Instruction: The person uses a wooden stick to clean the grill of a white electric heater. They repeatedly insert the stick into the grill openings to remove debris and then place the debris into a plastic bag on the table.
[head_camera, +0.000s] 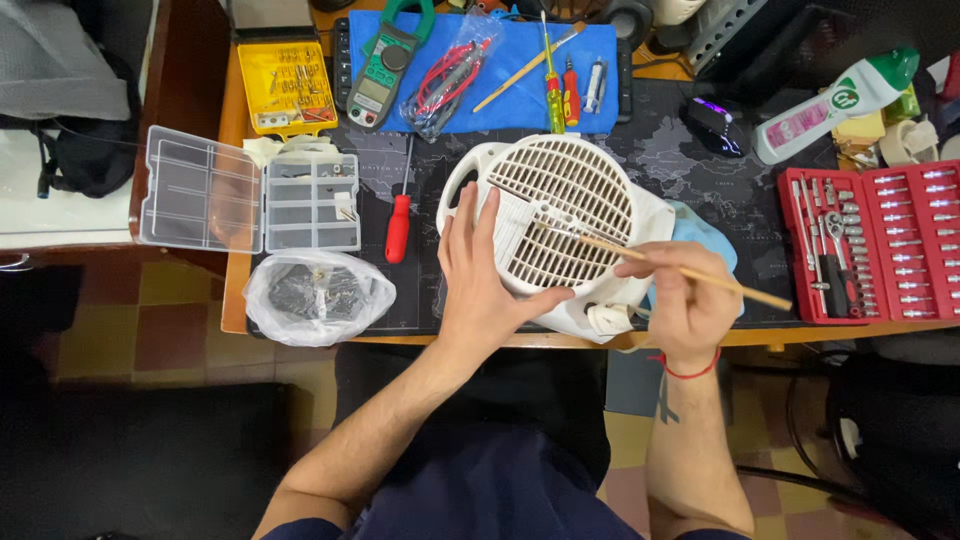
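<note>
Our left hand (485, 280) is pressing flat, fingers spread, on the round white plastic fan grille (565, 215). Our right hand (680, 295) is pinching a thin wooden-handled brush (680, 272) against its slats.

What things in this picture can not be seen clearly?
Head view:
- Fan heater: its left part is under the left hand.
- Brush: the middle of its handle is inside the right hand.
- Blue cloth: mostly behind the heater.
- Plastic bag: contents too blurred to tell.
- Socket set: cut off by the right edge.

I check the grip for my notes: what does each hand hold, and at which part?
The right hand holds a thin wooden-handled brush near mid-handle. The left hand rests on the white fan grille, steadying its left side.
</note>
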